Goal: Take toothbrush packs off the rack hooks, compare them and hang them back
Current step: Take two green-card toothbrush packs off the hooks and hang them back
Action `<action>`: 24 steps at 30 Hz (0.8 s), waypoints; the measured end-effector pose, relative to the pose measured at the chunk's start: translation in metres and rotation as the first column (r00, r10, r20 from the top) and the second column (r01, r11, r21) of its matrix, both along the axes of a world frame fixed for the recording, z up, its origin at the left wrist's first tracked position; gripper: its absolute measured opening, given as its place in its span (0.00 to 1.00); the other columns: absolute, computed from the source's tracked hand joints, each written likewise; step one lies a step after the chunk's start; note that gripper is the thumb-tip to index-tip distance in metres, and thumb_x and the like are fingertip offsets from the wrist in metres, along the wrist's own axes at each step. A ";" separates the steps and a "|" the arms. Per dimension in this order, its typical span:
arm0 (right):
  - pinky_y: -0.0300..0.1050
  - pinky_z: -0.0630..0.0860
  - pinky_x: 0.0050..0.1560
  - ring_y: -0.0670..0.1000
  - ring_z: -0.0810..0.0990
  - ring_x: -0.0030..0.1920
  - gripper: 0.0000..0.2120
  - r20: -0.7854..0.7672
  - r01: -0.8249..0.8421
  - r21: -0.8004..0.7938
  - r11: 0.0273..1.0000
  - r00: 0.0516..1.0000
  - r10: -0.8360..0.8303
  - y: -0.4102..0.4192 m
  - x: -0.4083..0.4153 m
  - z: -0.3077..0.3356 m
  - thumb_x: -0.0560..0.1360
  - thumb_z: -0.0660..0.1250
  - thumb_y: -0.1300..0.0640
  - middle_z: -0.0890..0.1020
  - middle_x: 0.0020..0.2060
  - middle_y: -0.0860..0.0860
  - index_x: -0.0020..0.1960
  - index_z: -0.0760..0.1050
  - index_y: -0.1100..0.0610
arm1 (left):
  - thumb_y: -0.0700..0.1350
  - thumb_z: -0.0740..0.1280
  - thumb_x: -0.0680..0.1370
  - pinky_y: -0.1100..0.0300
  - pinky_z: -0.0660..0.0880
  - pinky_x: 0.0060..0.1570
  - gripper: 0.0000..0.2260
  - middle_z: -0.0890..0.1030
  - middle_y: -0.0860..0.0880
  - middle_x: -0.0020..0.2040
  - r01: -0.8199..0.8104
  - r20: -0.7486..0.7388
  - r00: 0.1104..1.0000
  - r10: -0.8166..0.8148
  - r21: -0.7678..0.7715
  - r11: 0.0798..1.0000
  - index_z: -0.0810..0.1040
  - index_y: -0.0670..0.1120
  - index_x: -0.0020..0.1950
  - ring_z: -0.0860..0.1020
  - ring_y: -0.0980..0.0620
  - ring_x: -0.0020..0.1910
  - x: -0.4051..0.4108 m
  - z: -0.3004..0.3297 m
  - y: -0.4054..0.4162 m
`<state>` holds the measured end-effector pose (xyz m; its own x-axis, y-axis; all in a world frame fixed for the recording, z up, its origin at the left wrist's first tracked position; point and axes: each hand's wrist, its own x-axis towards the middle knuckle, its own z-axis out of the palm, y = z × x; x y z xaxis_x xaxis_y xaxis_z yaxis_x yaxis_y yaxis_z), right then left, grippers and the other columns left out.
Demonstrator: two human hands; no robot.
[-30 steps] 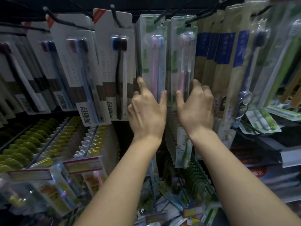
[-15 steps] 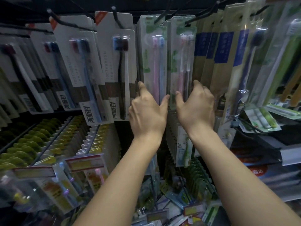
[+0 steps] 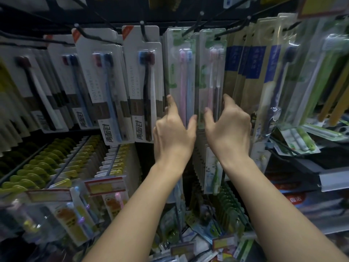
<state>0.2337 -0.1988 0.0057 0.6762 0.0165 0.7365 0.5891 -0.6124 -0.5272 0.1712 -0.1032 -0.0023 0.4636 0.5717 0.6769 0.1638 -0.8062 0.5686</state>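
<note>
The rack [image 3: 188, 21] is full of hanging packs. Two green toothbrush packs [image 3: 180, 72] hang side by side on their hooks [image 3: 190, 28]. The left hand [image 3: 174, 131] pinches one pack, the right hand [image 3: 228, 127] pinches the other. Pulling down hard could rip the hanging holes.

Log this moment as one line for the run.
left hand grips pink-blue toothbrush pack | right hand grips pink-dark toothbrush pack | both hanging on hooks

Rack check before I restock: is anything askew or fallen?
Yes. At the bottom, loose packs lie jumbled instead of hanging. The two green packs that the left hand and right hand grip hang straight.
</note>
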 end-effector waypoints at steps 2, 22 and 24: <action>0.56 0.82 0.56 0.58 0.84 0.57 0.25 0.008 -0.006 0.012 1.000 1.000 0.006 -0.001 -0.003 0.000 0.81 0.66 0.45 0.84 0.59 0.57 0.72 0.74 0.59 | 0.56 0.71 0.81 0.49 0.82 0.52 0.37 0.85 0.42 0.41 0.023 0.007 1.000 -0.023 0.016 1.000 0.59 0.44 0.84 0.84 0.44 0.41 -0.002 -0.001 0.000; 0.53 0.79 0.56 0.60 0.84 0.57 0.22 0.003 -0.004 0.028 1.000 1.000 0.004 -0.003 -0.038 0.001 0.82 0.66 0.46 0.84 0.60 0.57 0.71 0.76 0.57 | 0.51 0.70 0.82 0.57 0.81 0.56 0.23 0.87 0.47 0.56 0.326 -0.015 0.945 -0.328 0.157 0.932 0.75 0.49 0.77 0.84 0.53 0.45 -0.050 -0.009 0.013; 0.53 0.79 0.55 0.60 0.84 0.57 0.22 0.002 -0.024 0.016 1.000 1.000 0.024 0.000 -0.042 0.001 0.82 0.66 0.45 0.84 0.60 0.57 0.70 0.77 0.57 | 0.51 0.70 0.82 0.63 0.79 0.51 0.19 0.86 0.53 0.55 0.319 0.003 0.946 -0.323 0.151 0.936 0.79 0.50 0.72 0.82 0.57 0.42 -0.054 -0.010 0.019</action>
<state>0.1912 -0.1985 0.0066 0.6743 0.0203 0.7382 0.6043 -0.5896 -0.5358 0.1170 -0.0846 -0.0122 0.5859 0.2892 0.7570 -0.1317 -0.8877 0.4411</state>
